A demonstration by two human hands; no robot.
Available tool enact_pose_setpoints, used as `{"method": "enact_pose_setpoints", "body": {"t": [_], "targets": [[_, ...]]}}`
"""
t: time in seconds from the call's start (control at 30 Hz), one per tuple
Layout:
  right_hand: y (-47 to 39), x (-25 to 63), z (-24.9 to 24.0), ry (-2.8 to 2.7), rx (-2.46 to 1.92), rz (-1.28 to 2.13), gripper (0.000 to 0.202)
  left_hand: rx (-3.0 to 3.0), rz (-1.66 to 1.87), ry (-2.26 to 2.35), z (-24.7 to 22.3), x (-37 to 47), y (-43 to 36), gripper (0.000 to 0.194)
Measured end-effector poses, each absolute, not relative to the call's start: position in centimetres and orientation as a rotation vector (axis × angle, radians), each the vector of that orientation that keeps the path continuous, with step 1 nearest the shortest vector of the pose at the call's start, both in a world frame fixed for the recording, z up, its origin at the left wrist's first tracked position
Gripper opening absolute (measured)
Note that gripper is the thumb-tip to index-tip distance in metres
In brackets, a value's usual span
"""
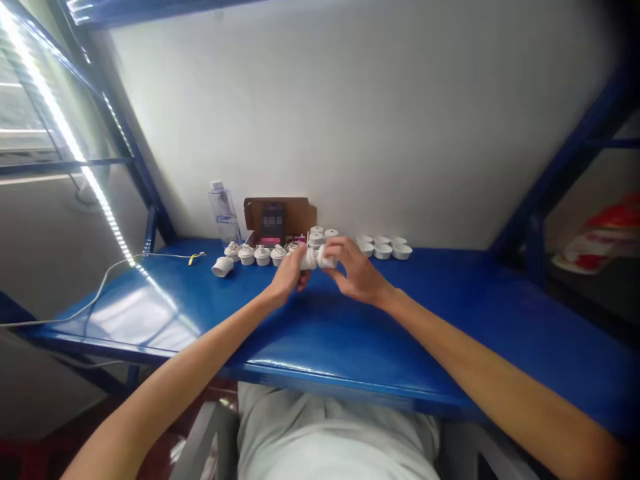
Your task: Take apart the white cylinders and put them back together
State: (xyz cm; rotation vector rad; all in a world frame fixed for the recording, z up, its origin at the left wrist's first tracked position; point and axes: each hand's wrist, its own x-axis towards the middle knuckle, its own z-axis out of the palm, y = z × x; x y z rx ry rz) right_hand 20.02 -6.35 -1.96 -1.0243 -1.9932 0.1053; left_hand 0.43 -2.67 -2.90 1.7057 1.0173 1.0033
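Note:
Above the blue table (320,333), my left hand (289,275) is closed around a white plastic fitting (308,259). A white round plastic cap (327,257) sits in the fingers of my right hand (357,270). The two white pieces meet end to end between my hands; whether they are joined, I cannot tell. Just behind my left hand runs a row of white cup-shaped fittings (262,256) with uneven tops. One white fitting (223,267) lies on its side in front of that row. White shallow cups (383,251) stand behind my right hand, and stacked white caps (317,238) are behind the held pieces.
A clear bottle (225,217) stands near the wall, beside an opened cardboard box (300,212) with a dark phone-like screen (273,223) upright in front of it. A white cable (107,277) crosses the table's left end. Blue frame posts (150,230) rise at both sides.

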Motion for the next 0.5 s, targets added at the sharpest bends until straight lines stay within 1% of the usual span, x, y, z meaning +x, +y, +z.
{"method": "enact_pose_setpoints", "body": {"t": [0.07, 0.13, 0.17, 0.2, 0.3, 0.5], "targets": [[-5.6, 21.4, -2.1, -2.035, -1.039, -0.13, 0.025, 1.523, 0.991, 0.967, -2.6, -0.4, -1.8, 0.047], [-4.4, 22.9, -3.0, -1.966, -1.115, -0.185, 0.031, 1.506, 0.954, 0.906, -2.3, -1.4, -1.2, 0.032], [-3.7, 23.6, -3.6, -1.936, -1.175, -0.165, 0.035, 1.54, 0.941, 0.883, -2.1, -1.8, -1.1, 0.028], [-3.0, 24.3, -4.4, -1.936, -1.232, -0.141, 0.034, 1.6, 0.934, 0.877, -2.0, -2.1, -1.0, 0.03], [-1.4, 25.7, -6.2, -1.972, -1.379, -0.099, 0.028, 1.831, 0.899, 0.941, -2.1, -2.5, -0.9, 0.045], [-0.5, 26.1, -7.0, -1.973, -1.537, -0.166, 0.025, 2.098, 0.764, 1.027, -3.2, -2.0, -1.0, 0.047]]}}
